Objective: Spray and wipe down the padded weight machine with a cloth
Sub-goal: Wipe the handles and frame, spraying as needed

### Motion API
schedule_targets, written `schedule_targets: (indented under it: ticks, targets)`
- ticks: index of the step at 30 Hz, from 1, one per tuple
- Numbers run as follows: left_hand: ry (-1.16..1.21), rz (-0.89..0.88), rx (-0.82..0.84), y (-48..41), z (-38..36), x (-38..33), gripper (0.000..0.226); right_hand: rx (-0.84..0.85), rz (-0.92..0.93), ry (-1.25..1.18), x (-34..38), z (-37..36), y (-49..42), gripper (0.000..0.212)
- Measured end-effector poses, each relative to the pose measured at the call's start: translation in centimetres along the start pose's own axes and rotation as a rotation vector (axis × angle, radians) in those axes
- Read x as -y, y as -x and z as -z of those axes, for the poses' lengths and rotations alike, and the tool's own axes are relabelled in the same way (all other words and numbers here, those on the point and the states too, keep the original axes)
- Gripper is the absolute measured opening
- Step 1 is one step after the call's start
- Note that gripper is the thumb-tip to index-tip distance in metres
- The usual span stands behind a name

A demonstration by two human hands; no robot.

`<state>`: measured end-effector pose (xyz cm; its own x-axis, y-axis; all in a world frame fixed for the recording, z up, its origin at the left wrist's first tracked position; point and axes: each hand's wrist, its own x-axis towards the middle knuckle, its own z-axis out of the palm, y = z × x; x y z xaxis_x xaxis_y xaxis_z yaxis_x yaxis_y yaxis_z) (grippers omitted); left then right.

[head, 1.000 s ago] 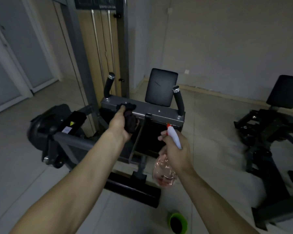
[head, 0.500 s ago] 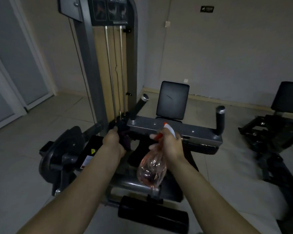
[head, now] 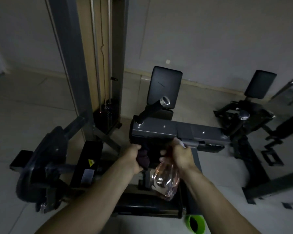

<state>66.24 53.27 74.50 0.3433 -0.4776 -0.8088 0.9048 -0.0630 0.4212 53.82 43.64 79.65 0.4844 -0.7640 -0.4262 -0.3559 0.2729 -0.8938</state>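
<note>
My left hand (head: 134, 157) clutches the cloth (head: 143, 159), my right hand (head: 181, 156) grips the bottle (head: 166, 180); the twelve-o'clock pad (head: 164, 85), I judge, awaits wiping.

One cloth (head: 143, 158), one spray bottle (head: 166, 181)

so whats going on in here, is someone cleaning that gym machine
Yes, a person is cleaning the padded weight machine. Their left hand grips a dark cloth just under the left end of its grey crossbar. Their right hand holds a clear spray bottle of pinkish liquid close beside it. A green cup sits on the floor nearby.
</note>
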Motion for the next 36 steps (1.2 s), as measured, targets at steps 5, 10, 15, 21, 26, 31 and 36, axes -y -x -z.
schedule_targets:
  ticks: [5, 10, 15, 21, 26, 31, 36]
  targets:
    - [-0.054, 0.036, -0.017, -3.4, -3.3, 0.9, 0.013, -0.09, 0.239, -0.109, 2.9, 1.6, 0.8, 0.04]
    - [0.013, 0.061, -0.057, -7.0, -5.6, 1.3, 0.021, -0.209, 0.377, -0.094, 3.7, 2.8, 1.7, 0.042]
    - [0.125, 0.108, -0.063, -9.5, -9.0, 0.3, 0.021, -0.259, 0.416, -0.067, 4.1, 3.9, 1.1, 0.063]
    - [0.311, 0.16, -0.158, -9.7, -7.5, -2.1, 0.019, -0.21, 0.418, -0.054, 4.1, 3.5, -0.3, 0.035]
    - [0.393, 0.094, -0.171, -11.4, -4.2, -2.5, 0.018, -0.127, 0.448, -0.092, 4.8, 2.9, -0.6, 0.032]
    - [0.317, 0.156, -0.017, -10.9, -6.8, -0.4, 0.028, -0.123, 0.465, -0.096, 4.9, 2.8, -1.1, 0.024]
    - [0.401, 0.162, -0.038, -10.0, -3.7, -2.7, 0.022, -0.098, 0.479, -0.038, 4.6, 0.1, -1.6, 0.025]
